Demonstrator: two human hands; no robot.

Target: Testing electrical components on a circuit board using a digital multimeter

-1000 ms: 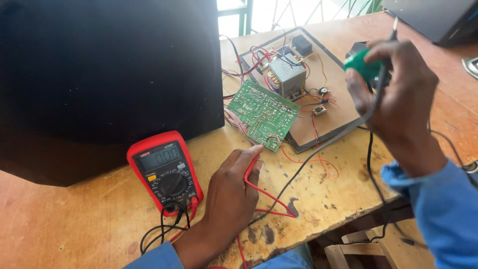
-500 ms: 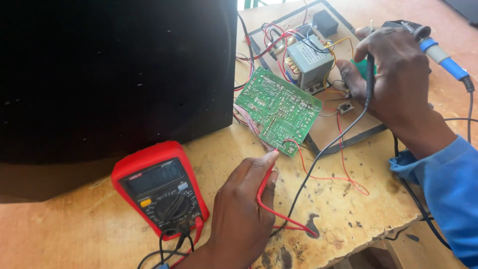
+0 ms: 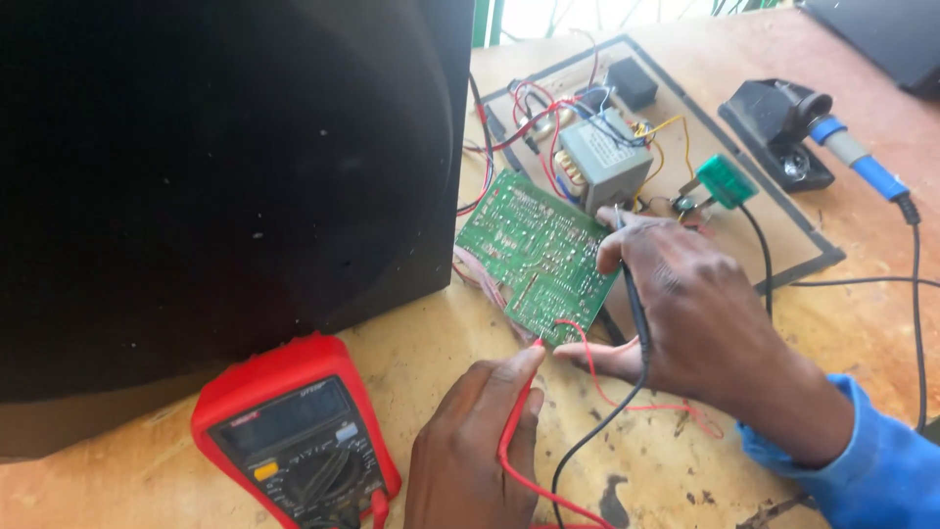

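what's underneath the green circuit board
The green circuit board lies tilted, its far edge over a flat brown board, its near part above the wooden table. Whatever lies directly beneath is hidden.

Left hand (image 3: pixel 475 446) reaches forward, fingers pinched; right hand (image 3: pixel 685 309) lies knuckles up, fingers curled closed.

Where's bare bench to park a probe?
Bare wood lies between the red multimeter and the green circuit board, and right of the right hand below the brown base board. Around the transformer it is crowded with wires.
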